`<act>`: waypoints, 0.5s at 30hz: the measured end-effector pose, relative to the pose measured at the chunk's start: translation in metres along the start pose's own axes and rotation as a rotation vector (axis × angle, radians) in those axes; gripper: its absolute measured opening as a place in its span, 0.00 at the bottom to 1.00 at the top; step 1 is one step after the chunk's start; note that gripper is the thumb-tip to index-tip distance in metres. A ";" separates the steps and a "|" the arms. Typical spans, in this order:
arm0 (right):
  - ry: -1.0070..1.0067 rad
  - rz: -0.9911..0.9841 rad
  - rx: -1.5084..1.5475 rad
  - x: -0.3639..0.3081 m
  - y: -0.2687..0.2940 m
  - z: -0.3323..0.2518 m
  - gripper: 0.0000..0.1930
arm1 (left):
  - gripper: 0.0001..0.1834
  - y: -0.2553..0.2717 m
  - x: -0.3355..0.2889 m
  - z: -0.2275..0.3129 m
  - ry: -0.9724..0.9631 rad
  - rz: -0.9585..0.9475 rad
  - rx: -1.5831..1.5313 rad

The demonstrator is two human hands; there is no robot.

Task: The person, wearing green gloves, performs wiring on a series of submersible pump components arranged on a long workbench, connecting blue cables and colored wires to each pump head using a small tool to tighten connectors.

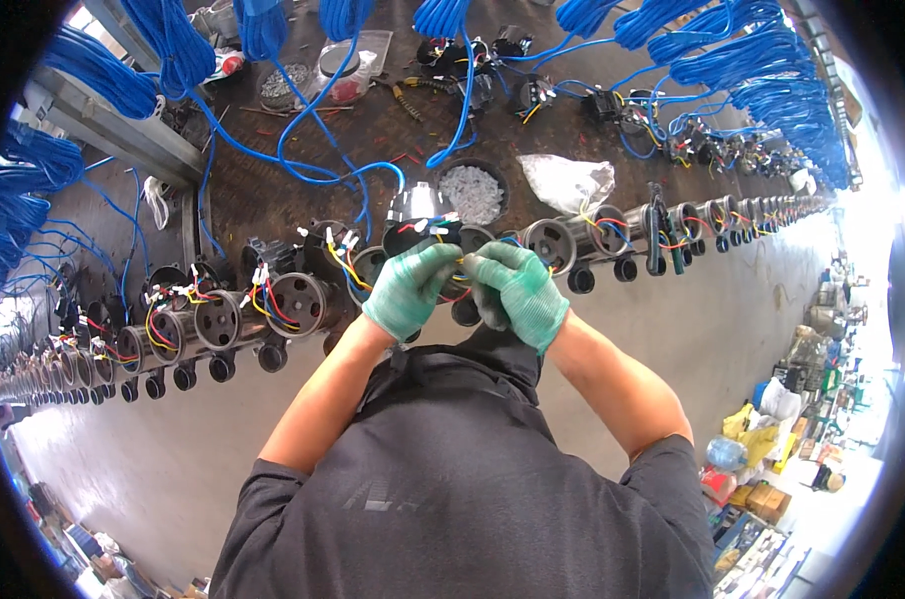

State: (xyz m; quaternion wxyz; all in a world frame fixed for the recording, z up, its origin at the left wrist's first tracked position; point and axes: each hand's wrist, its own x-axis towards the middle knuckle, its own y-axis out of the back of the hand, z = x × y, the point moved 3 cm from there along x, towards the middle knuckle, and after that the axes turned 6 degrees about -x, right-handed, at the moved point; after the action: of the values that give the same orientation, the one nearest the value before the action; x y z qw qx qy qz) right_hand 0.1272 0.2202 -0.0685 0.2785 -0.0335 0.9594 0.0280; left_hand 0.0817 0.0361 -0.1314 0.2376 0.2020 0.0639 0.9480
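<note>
Both my hands wear green-grey gloves and meet fingertip to fingertip over the row of metal motor cylinders. My left hand (413, 287) is closed in a pinch on thin coloured wires. My right hand (519, 290) pinches the wires too, close beside it; the exact spot between the fingertips is partly hidden. Just beyond my left hand sits a black plastic cover (420, 206) with a blue cable (378, 166) running into its top, and white-tipped wires hang at its front. Right of the cover, a round dark bowl (504, 192) holds small whitish pieces.
More upright cylinders (298, 303) with coloured wires line the bench edge on both sides. Blue cable coils (345, 18) hang overhead. A white plastic bag (567, 183), pliers (405, 101) and black covers (534, 93) lie on the brown bench (273, 205). Cartons and bags (767, 502) stand at far right.
</note>
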 end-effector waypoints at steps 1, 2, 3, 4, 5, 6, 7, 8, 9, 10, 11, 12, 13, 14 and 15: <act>-0.166 -0.054 0.202 -0.001 0.000 0.000 0.15 | 0.14 0.000 0.000 -0.001 -0.003 0.009 0.001; -0.230 -0.076 0.231 -0.001 0.001 -0.003 0.15 | 0.15 0.000 -0.001 -0.001 -0.004 0.020 0.001; -0.194 -0.110 0.079 0.001 0.005 -0.010 0.16 | 0.17 -0.001 -0.002 -0.002 -0.004 0.032 0.000; -0.172 -0.111 -0.093 0.004 0.013 -0.016 0.17 | 0.17 -0.001 -0.002 -0.003 -0.008 0.023 -0.009; -0.093 -0.158 -0.219 0.009 0.019 -0.024 0.18 | 0.17 -0.001 -0.002 -0.003 -0.005 0.024 -0.007; -0.034 -0.072 -0.443 0.021 0.031 -0.033 0.18 | 0.16 -0.002 -0.002 -0.004 -0.002 0.027 -0.004; 0.307 0.130 -0.949 0.039 0.038 -0.051 0.16 | 0.16 -0.002 -0.002 -0.004 0.001 0.032 0.000; 0.295 0.191 -0.942 0.053 0.053 -0.059 0.16 | 0.16 -0.003 -0.001 -0.004 -0.002 0.039 -0.002; 0.345 0.111 -0.949 0.073 0.065 -0.067 0.17 | 0.14 -0.003 -0.001 -0.004 0.015 0.047 -0.018; 0.343 0.094 -1.256 0.102 0.073 -0.072 0.14 | 0.13 -0.003 0.000 -0.003 0.027 0.057 -0.035; 0.179 -0.015 -1.293 0.127 0.080 -0.065 0.13 | 0.12 -0.002 0.000 -0.003 0.038 0.065 -0.049; 0.043 -0.131 -1.265 0.154 0.085 -0.057 0.13 | 0.12 -0.002 0.000 -0.002 0.068 0.057 -0.020; 0.091 -0.208 -1.654 0.184 0.076 -0.045 0.15 | 0.13 -0.001 0.000 0.000 0.068 0.046 -0.012; 0.096 -0.269 -1.747 0.202 0.077 -0.031 0.17 | 0.14 -0.001 0.000 0.001 0.076 0.036 -0.004; 0.102 -0.350 -1.897 0.222 0.071 -0.017 0.16 | 0.15 -0.001 0.001 0.002 0.081 0.026 0.004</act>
State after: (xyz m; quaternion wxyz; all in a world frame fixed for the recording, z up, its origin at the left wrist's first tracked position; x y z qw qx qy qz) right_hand -0.0748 0.2792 -0.1712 0.0939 -0.3881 0.5303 0.7479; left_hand 0.0821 0.0370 -0.1299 0.2220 0.1647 0.0727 0.9583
